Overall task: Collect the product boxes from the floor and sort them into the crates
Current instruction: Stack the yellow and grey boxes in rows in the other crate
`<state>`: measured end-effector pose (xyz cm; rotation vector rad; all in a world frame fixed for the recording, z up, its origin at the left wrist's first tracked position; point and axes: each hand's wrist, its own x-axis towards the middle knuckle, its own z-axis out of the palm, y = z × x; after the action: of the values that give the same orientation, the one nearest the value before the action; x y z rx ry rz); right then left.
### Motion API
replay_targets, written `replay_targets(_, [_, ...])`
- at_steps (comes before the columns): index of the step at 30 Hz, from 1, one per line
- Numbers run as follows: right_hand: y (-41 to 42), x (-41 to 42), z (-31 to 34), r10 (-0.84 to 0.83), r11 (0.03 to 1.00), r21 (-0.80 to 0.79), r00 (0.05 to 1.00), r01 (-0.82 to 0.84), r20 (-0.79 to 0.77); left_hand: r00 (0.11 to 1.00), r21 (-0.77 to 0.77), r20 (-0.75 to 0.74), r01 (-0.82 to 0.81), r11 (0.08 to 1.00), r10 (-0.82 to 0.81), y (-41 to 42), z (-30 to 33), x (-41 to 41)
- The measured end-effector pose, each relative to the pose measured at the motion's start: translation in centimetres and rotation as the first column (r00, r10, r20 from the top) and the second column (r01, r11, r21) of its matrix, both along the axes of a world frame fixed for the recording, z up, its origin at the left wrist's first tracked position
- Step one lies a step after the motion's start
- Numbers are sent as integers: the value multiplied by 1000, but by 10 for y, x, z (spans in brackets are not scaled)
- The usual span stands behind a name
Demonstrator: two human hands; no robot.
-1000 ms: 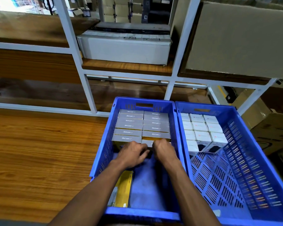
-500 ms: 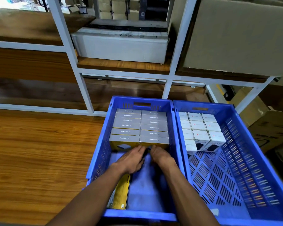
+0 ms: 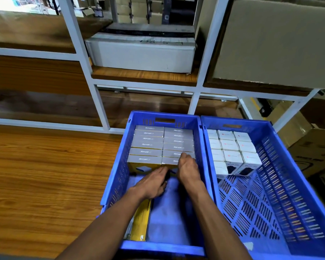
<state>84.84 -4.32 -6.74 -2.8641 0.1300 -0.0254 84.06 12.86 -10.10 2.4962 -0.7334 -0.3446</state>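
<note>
Nearest the person, a long yellow cardboard product box [image 3: 140,223] is lying flat on the floor of the left blue perforated plastic crate [image 3: 114,177], hugging its left wall, long axis running near to far. It is lying just behind and below the left hand [image 3: 152,182], so that hand is the nearer one for picking it up; the right hand is sitting further in and across. The left hand is reaching forward with fingers fairly straight, holding nothing that can be made out. The right hand [image 3: 188,168] is resting with fingers bent over the near edge of the grey-topped product boxes [image 3: 161,145], packed in two columns against the crate's far wall; whether it is gripping one cannot be told. Bare crate floor is lying open between that stack and the near rim. Beside it, the right blue perforated plastic crate [image 3: 289,184] is holding white square product boxes [image 3: 231,150] at its far left corner.
</note>
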Motion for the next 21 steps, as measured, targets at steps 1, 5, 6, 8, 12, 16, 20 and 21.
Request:
replay_targets(1, [0,4,-1,-6,1000,-6,1000,6,-2,1000,5,-2,1,1000,-1,0,1,1])
replay_targets(5, [-4,5,8,36,996,-79,999,-38,-29,999,14,-30,-16,1000,16,-1,3,1])
replay_targets(6, [-6,5,8,59,995,-81,998,-62,-30,999,19,-36,-20,1000,21,-2,4,0])
replay_targets(8, [-8,5,11,69,994,-80,997,-72,-44,998,48,-48,-30,998,32,0,7,0])
replay_targets(12, [-2,-5,27,68,996,-43,988,-74,-141,987,95,-67,-141,985,148,13,19,6])
replay_targets(16, [11,-7,23,268,958,-5,905,-286,-329,964,262,-59,-236,936,259,31,29,6])
replay_targets(20, [24,-12,10,364,904,40,717,-426,-594,956,539,-225,-37,842,186,39,20,2])
replay_targets(21, [24,-13,9,362,895,34,680,-445,-638,939,586,-297,38,809,171,39,16,1])
